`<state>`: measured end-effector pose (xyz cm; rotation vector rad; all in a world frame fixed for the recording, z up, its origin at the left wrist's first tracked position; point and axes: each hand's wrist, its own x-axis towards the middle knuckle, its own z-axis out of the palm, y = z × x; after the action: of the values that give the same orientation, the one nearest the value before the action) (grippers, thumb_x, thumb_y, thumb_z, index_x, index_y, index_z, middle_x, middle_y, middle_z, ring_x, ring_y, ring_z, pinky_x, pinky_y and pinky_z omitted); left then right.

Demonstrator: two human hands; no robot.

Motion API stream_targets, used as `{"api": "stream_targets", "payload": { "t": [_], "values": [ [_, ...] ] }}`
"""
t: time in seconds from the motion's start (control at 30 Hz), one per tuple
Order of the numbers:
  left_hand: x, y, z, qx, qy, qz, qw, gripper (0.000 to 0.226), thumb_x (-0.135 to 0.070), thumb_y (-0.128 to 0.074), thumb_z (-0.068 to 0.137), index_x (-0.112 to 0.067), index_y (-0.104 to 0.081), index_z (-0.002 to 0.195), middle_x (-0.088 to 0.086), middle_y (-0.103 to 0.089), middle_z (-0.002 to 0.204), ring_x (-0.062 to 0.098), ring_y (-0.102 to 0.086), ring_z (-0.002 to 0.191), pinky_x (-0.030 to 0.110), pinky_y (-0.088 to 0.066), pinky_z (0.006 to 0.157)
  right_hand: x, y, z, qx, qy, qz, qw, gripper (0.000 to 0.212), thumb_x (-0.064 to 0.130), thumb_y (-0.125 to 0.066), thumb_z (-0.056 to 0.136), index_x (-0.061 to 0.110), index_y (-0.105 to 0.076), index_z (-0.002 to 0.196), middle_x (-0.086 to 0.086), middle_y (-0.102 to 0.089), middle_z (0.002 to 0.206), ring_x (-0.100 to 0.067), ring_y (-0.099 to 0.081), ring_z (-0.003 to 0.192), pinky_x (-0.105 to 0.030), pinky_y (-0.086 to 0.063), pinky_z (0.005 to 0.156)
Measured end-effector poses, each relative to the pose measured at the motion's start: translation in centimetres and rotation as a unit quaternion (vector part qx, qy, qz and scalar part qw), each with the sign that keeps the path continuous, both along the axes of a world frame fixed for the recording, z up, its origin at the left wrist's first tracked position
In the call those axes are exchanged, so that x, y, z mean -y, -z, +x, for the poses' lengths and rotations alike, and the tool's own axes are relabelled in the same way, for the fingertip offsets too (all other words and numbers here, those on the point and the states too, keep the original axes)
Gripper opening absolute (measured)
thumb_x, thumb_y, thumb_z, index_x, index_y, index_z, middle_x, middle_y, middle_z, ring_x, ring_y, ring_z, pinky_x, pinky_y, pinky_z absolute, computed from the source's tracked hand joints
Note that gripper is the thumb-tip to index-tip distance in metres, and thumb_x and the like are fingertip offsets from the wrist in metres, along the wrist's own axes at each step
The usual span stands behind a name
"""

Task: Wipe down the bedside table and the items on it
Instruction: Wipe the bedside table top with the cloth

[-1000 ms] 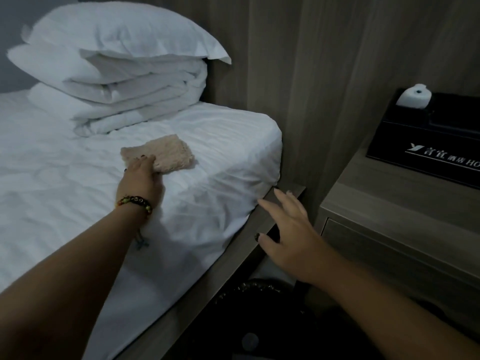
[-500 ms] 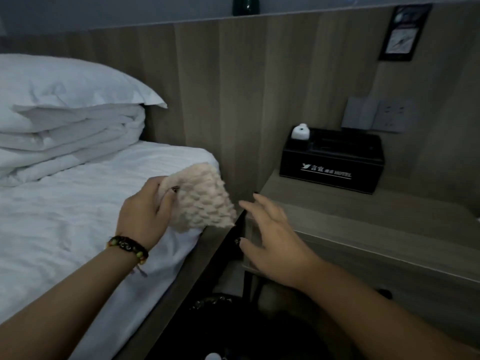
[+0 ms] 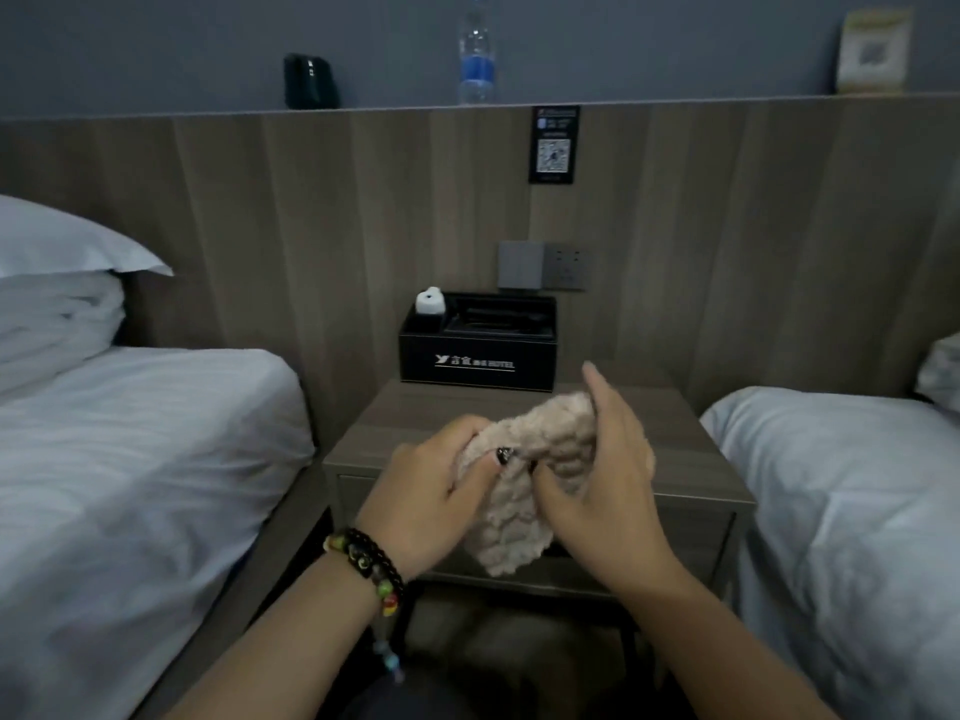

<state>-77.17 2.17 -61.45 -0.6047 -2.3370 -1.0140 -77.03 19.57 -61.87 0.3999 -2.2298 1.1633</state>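
Observation:
A beige textured cloth (image 3: 524, 491) is bunched between both hands, held in the air above the front half of the wooden bedside table (image 3: 415, 413). My left hand (image 3: 431, 491), with a beaded bracelet on the wrist, grips the cloth's left side. My right hand (image 3: 608, 480) grips its right side, fingers partly raised. At the back of the table stands a black hotel organiser box (image 3: 478, 356) with white lettering; a small white item (image 3: 430, 302) sits in its left compartment.
A white bed (image 3: 130, 459) with stacked pillows lies left of the table, a second bed (image 3: 841, 501) right. Sockets (image 3: 543, 266) and a QR sign (image 3: 554, 144) are on the wooden headboard wall. A water bottle (image 3: 476, 54) and a black object (image 3: 310, 81) stand on the ledge above.
My left hand lifted the cloth off the left bed and carried it right, over the bedside table. My right hand came up and took hold of it. The view turned toward the table.

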Motion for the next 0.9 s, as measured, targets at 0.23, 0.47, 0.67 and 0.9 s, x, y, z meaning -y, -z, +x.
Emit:
{"api": "stream_targets", "payload": {
  "t": [0.23, 0.47, 0.67, 0.9],
  "values": [
    [-7.5, 3.4, -1.4, 0.012, -0.012, 0.090, 0.996, 0.024, -0.027, -0.070, 0.084, -0.030, -0.062, 0.106, -0.018, -0.054, 0.102, -0.003, -0.054, 0.097, 0.007, -0.041, 0.081, -8.3, 3.1, -0.7, 0.049, 0.023, -0.143, 0.988, 0.047, 0.003, -0.069, 0.081, 0.030, -0.055, 0.116, 0.023, -0.061, 0.102, 0.016, -0.057, 0.094, -0.001, -0.043, 0.076],
    [-11.9, 4.4, -4.4, 0.118, 0.049, 0.144, 0.981, 0.049, -0.020, -0.080, 0.072, -0.041, -0.052, 0.108, -0.013, -0.061, 0.094, -0.001, -0.061, 0.084, 0.015, -0.051, 0.072, -13.0, 2.4, -3.9, 0.041, 0.108, -0.176, 0.978, 0.041, 0.004, -0.068, 0.080, 0.031, -0.053, 0.108, 0.022, -0.060, 0.091, 0.018, -0.056, 0.079, 0.002, -0.042, 0.066],
    [-14.8, 4.4, -9.6, 0.099, 0.023, 0.162, 0.981, 0.041, -0.018, -0.077, 0.077, -0.041, -0.051, 0.099, -0.016, -0.063, 0.094, -0.007, -0.060, 0.086, 0.007, -0.048, 0.069, -13.4, 2.5, -8.4, -0.045, 0.285, 0.075, 0.954, 0.060, 0.013, -0.068, 0.080, 0.010, -0.045, 0.136, -0.012, -0.051, 0.130, -0.027, -0.046, 0.120, -0.039, -0.038, 0.102],
    [-14.8, 4.8, -12.0, 0.108, 0.018, 0.175, 0.979, 0.034, -0.019, -0.072, 0.082, -0.029, -0.056, 0.111, -0.019, -0.065, 0.099, -0.012, -0.061, 0.091, 0.005, -0.047, 0.075, -9.8, 6.5, -9.7, -0.086, 0.220, 0.220, 0.946, 0.017, 0.003, -0.058, 0.074, 0.000, -0.067, 0.088, -0.013, -0.065, 0.081, -0.026, -0.061, 0.068, -0.033, -0.053, 0.060]
  ]
}}
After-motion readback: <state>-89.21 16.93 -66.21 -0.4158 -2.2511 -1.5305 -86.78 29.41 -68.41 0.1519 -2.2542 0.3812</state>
